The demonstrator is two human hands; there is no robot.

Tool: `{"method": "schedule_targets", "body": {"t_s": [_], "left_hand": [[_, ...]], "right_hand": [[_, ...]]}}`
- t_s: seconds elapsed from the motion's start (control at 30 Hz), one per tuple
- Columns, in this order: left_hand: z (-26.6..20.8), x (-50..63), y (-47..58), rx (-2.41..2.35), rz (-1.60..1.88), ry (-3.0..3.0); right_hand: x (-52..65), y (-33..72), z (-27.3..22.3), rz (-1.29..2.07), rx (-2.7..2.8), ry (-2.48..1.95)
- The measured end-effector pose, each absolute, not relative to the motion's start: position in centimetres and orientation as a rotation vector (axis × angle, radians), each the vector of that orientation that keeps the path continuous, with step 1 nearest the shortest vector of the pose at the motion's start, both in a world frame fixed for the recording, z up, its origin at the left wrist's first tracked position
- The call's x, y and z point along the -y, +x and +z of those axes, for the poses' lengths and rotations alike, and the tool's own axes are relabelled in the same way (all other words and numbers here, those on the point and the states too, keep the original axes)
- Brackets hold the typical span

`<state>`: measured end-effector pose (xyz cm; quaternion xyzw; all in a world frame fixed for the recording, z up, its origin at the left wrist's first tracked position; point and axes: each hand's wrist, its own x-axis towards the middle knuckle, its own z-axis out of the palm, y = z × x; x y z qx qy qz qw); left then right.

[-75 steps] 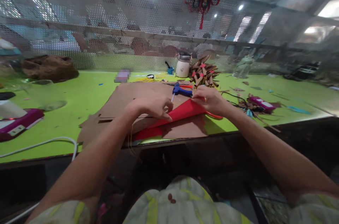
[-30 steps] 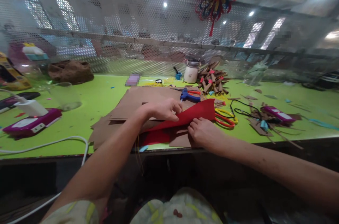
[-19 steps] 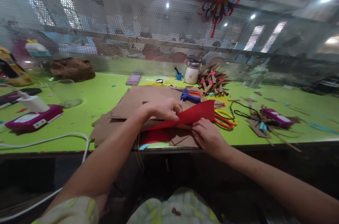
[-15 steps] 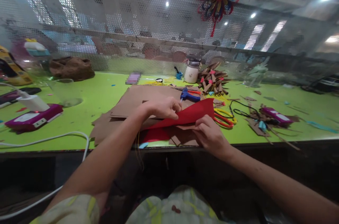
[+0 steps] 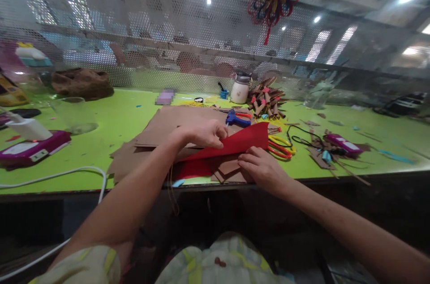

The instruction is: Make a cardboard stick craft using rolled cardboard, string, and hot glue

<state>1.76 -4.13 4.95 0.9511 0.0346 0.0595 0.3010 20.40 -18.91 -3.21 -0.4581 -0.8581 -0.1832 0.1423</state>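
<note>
A red paper sheet (image 5: 247, 137) is lifted at a slant over the brown sheets in front of me. My left hand (image 5: 208, 133) is closed, its curled fingers and thumb at the red sheet's upper edge; the fingertips are partly hidden. Below the raised sheet, my right hand (image 5: 264, 168) has its fingers closed at a small brown paper piece (image 5: 229, 166), one of several cut pieces by the table's front edge. More red paper (image 5: 193, 169) shows beneath the lifted part. Large brown paper sheets (image 5: 161, 125) lie stacked under my left forearm.
Behind the red paper lie a blue glue gun (image 5: 238, 119) and yellow-orange scissors (image 5: 281, 147). Rolled brown paper pieces (image 5: 267, 99) are heaped near a white jar (image 5: 240, 89). Purple power strips (image 5: 50, 146) and a clear cup (image 5: 75, 116) are on the left; cables cross the table.
My right hand has moved slightly down from the red sheet's lower edge, and a small brown piece shows more fully beside it. My left hand stays at the red paper. The view has shifted slightly.
</note>
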Motion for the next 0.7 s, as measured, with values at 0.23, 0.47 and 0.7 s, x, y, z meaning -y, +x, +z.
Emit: {"method": "schedule_targets", "body": {"t_s": [0.23,0.47,0.7], "left_hand": [[4.4,4.0,1.8,-0.136,0.151,2.524],[4.5,4.4,1.8,-0.149,0.129,2.58],[4.3,4.2,1.6,-0.141,0.068,2.554]], "right_hand": [[19.3,19.3,-2.4,-0.296,2.279,-1.41],[23.7,20.3,-3.6,-0.448,2.397,-1.367],[22.8,22.3,-4.5,-0.455,2.548,-1.158]]}}
